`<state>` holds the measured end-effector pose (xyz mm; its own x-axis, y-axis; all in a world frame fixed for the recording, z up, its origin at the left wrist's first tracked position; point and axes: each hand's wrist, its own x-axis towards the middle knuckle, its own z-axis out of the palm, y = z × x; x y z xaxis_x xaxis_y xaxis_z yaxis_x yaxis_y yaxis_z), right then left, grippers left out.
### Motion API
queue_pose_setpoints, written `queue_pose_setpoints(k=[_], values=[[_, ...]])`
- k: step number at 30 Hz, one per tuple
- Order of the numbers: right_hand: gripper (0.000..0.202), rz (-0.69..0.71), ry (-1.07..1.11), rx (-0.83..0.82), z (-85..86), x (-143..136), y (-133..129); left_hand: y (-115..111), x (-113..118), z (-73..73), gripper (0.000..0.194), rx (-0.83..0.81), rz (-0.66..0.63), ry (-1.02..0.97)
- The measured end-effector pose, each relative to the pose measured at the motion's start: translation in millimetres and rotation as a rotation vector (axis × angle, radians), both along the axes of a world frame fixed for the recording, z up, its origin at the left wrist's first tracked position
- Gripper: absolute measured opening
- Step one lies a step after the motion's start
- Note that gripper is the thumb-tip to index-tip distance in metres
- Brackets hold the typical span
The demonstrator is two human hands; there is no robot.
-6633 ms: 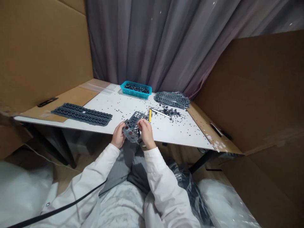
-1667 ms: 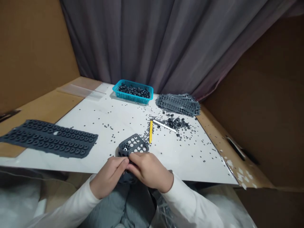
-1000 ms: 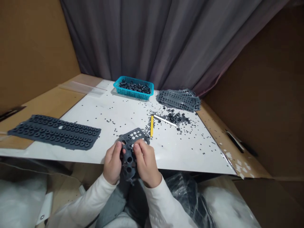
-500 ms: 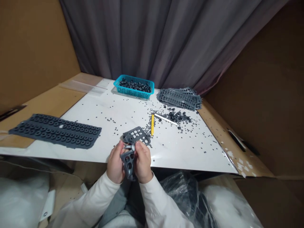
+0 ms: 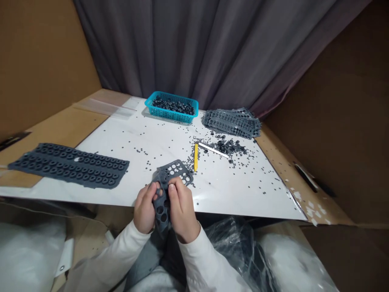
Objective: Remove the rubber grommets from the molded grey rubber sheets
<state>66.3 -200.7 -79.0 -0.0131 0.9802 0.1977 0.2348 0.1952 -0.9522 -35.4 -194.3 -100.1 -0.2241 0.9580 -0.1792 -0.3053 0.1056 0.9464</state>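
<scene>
A dark grey rubber sheet full of round holes is bent between my two hands over the table's front edge. My left hand is closed on its left side, thumb on top. On the other side my right hand pinches the sheet, fingertips pressed near its middle. The far part of the holed sheet lies on the white table top beyond my fingers. Just right of it are a yellow stick-like tool and a thin white strip. Whether a small piece is between my fingertips is hidden.
A blue basket of small dark rings stands at the back. Stacked holed sheets lie back right, behind a pile of dark scraps. A sheet with rings lies at left. Tiny dark discs are scattered over the white table top.
The sheet between my hands has turned and shows more of its holed face. My right fingertips have shifted along it, and the pale gap between my thumbs is now covered.
</scene>
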Motion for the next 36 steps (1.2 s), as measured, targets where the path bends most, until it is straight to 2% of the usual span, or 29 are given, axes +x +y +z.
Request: queue_pose_setpoints(k=[3, 5, 8, 12, 14, 17, 20, 22, 25, 28, 30, 32, 34, 36], values=[[0.022, 0.016, -0.093, 0.015, 2.0, -3, 0, 0, -1, -6.3, 0.037, 0.073, -0.049, -0.003], [0.024, 0.055, -0.061, 0.011, -1.7, -3, 2, 0, 0, -5.8, 0.039, 0.053, -0.076, -0.082], [0.029, 0.075, 0.163, 0.005, -14.4, -5, 7, 3, 1, 4.5, 0.037, -0.109, -0.108, -0.282], [0.032, -0.037, 0.627, -0.110, -28.7, -11, 14, 11, -4, 19.5, 0.038, -0.317, -0.199, -0.512], [0.034, -0.105, 0.798, -0.138, -27.4, -12, 16, 16, -10, 20.4, 0.039, -0.342, -0.234, -0.543], [0.035, -0.178, 0.894, -0.078, -17.0, -9, 17, 17, -13, 16.9, 0.036, -0.273, -0.217, -0.542], [0.034, -0.136, 0.804, 0.015, -5.6, -5, 12, 11, -7, 14.6, 0.037, -0.189, -0.038, -0.446], [0.033, -0.119, 0.548, 0.067, 0.2, -2, 8, 5, -2, 13.8, 0.038, -0.133, 0.035, -0.316], [0.027, -0.057, 0.068, 0.099, 8.3, 3, 7, 0, -3, 11.4, 0.041, -0.011, -0.028, -0.119], [0.022, 0.114, -0.186, 0.093, 14.9, 6, 8, 1, -10, 9.3, 0.044, 0.144, -0.171, 0.088], [0.020, 0.174, -0.245, 0.088, 16.1, 7, 9, 4, -15, 9.1, 0.046, 0.225, -0.251, 0.215], [0.022, 0.184, -0.248, 0.088, 13.7, 6, 10, 5, -17, 9.7, 0.047, 0.219, -0.288, 0.245], [0.027, 0.158, -0.185, 0.106, 8.5, 3, 9, 5, -16, 11.1, 0.045, 0.105, -0.274, 0.129], [0.030, 0.096, -0.037, 0.120, 2.1, -1, 9, 5, -15, 13.9, 0.043, -0.045, -0.246, -0.086]])
